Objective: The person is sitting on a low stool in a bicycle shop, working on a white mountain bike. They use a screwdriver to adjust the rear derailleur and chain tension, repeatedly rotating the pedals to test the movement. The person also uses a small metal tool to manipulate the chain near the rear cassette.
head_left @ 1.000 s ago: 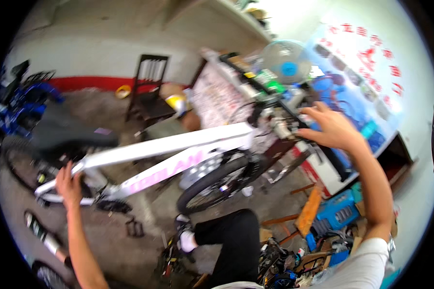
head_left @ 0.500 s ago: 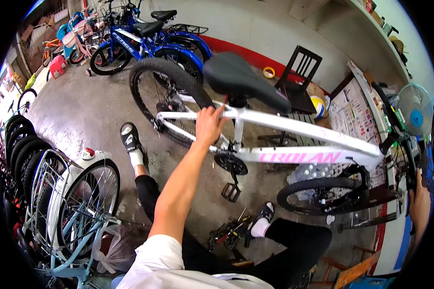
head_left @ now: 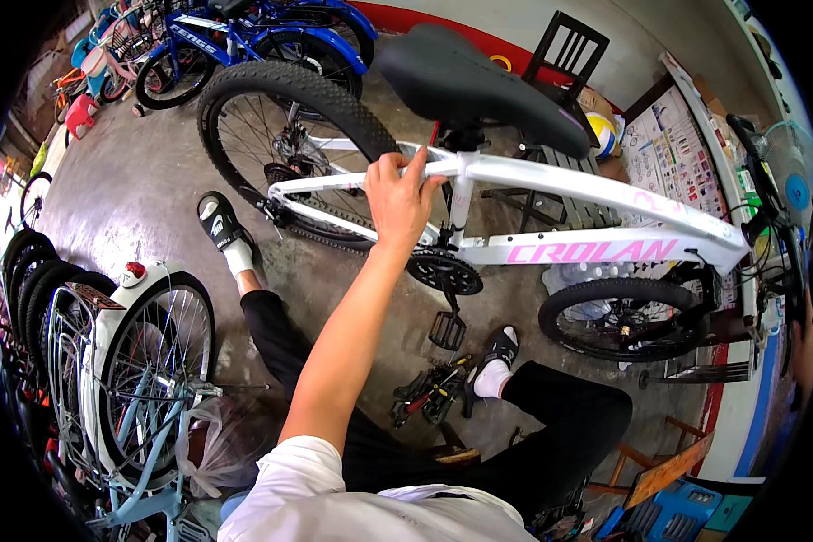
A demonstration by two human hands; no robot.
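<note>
A white bicycle with pink lettering [head_left: 596,251] stands tilted across the middle, its black saddle [head_left: 483,90] high and its knobby rear wheel [head_left: 289,154] at left. My left hand [head_left: 399,200] is closed around the thin white frame tube behind the seat post, beside the rear tyre. Below it are the crank and a black pedal [head_left: 447,331]. The front wheel [head_left: 623,318] is turned sideways at right. At the dark right rim, my right hand [head_left: 808,348] is at the end of the handlebar [head_left: 793,271]; its fingers are only dimly visible.
Hand tools [head_left: 434,388] lie on the floor between my feet. At left stands a pale blue bicycle [head_left: 144,443] with a white mudguard, beside several tyres [head_left: 41,280]. Blue bicycles [head_left: 262,45], a dark chair [head_left: 565,54] and a ball [head_left: 601,135] are at the back. A wooden stool [head_left: 659,470] is near right.
The view has tilted, and most things sit higher in it. The white bicycle has shifted slightly right in the picture, with my left hand still on its frame. My right hand is nearer the rim.
</note>
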